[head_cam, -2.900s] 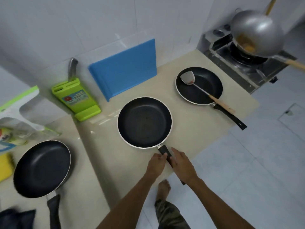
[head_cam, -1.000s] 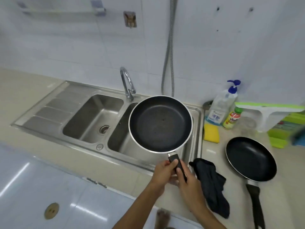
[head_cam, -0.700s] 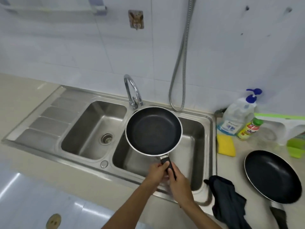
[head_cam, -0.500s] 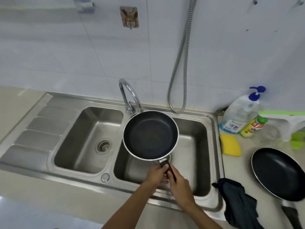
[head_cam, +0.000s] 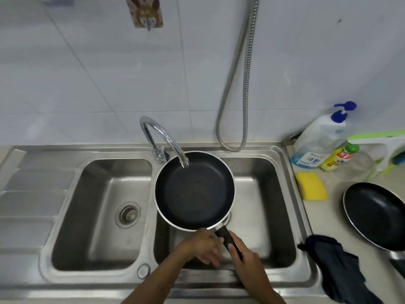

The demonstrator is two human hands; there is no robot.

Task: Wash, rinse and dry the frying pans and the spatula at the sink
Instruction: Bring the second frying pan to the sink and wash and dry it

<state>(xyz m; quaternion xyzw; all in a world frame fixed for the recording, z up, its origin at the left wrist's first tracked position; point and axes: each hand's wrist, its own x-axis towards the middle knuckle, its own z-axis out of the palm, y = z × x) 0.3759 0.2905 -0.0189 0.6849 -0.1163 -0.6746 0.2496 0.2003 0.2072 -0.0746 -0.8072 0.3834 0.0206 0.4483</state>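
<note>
Head cam, bottom middle of the frame: both hands are on the black handle of the frying pan [head_cam: 194, 191]. The left hand [head_cam: 200, 246] curls round it up by the rim, and the right hand [head_cam: 247, 260] grips it further back. That pan sits level over the right basin of the sink [head_cam: 87, 279], with its far edge under the faucet [head_cam: 163, 139] spout. Lower right, a dark cloth [head_cam: 337, 266] lies beside a second frying pan [head_cam: 377, 213] on the counter. Further up are a yellow sponge [head_cam: 311, 188] and a soap bottle [head_cam: 320, 141].
</note>
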